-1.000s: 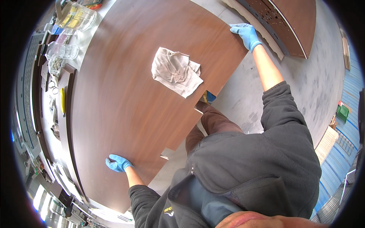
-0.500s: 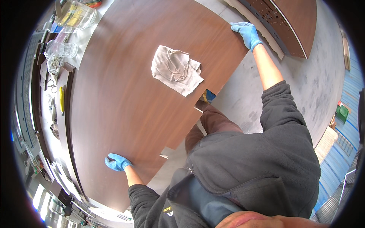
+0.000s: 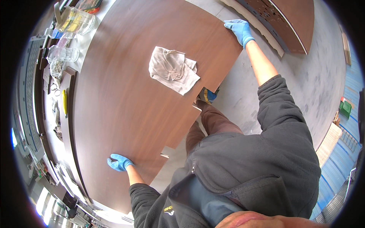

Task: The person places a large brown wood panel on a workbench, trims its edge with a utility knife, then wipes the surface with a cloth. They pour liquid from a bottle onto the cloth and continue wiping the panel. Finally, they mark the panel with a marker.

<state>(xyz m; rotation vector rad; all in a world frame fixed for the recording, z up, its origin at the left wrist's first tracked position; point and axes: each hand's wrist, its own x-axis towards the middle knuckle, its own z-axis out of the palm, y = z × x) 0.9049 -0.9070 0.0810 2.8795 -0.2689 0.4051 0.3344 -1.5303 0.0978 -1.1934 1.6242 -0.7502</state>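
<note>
A large brown wood-grain panel (image 3: 125, 95) lies in front of me, with rectangular notches cut in its near edge. My right hand (image 3: 239, 32), in a blue glove, is closed on the panel's right edge near the far right; part of the fingers is hidden. On the near left part of the panel rests my left hand (image 3: 120, 162), also gloved in blue, fingers stretched out and slightly apart with nothing held. A crumpled pale grey cloth (image 3: 173, 70) lies on the panel between the hands, touched by neither.
Left of the panel, a bench carries clear plastic jugs (image 3: 78, 21), a yellow-handled tool (image 3: 64, 102) and scissors (image 3: 55, 90). Another brown panel (image 3: 294, 22) with drilled holes stands at the far right. Grey floor (image 3: 300, 95) stretches to my right, with a green object (image 3: 345, 109) beyond.
The panel's right end has shifted slightly left, with my right hand and the cloth moving along. My left hand stays at nearly the same spot on the panel.
</note>
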